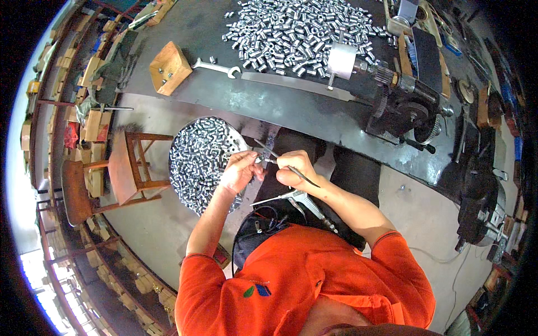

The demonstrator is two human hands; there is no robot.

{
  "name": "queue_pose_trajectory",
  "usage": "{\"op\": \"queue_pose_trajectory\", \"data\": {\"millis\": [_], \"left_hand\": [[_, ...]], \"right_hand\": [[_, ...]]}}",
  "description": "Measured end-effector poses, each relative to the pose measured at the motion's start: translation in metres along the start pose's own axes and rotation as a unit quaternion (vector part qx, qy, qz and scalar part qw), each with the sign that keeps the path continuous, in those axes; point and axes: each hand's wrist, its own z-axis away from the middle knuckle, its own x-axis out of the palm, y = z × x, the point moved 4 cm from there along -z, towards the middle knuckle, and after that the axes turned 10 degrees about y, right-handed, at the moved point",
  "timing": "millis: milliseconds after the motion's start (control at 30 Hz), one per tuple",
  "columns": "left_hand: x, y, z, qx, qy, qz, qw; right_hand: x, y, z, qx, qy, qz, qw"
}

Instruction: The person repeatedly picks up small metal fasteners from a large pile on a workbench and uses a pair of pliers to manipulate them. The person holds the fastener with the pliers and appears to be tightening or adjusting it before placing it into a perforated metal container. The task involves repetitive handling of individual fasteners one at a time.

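Over the gap between bench and lap, my left hand (240,171) is closed, its thumb and fingertips pinching a small shiny metal part (258,160). Close to its right, my right hand (297,168) is wrapped round a thin rod-like tool (268,148) with a dark tail end that sticks out over the wrist. The exact kind of tool cannot be made out. Left of the hands stands a round basin (242,143) with holes in its wall, heaped with short metal sleeves (199,157). A grey air blow gun (305,203) lies across my lap, below the right hand.
The dark metal bench (269,103) carries a large pile of metal sleeves (302,33), an open-ended wrench (216,68) and a wooden box (168,70). A geared machine (409,103) sits at its right. A wooden chair (126,168) stands at the left, before loaded shelves (92,126).
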Motion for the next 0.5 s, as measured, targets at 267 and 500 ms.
{"op": "queue_pose_trajectory", "data": {"millis": [267,500], "left_hand": [[0.035,0.036,0.008,0.094,-0.013,-0.279,0.956],[0.051,0.042,0.008,0.122,-0.028,-0.295,0.947]], "right_hand": [[0.000,-0.001,-0.002,-0.001,-0.010,-0.002,1.000],[-0.005,0.003,-0.001,0.021,0.008,-0.007,1.000]]}}
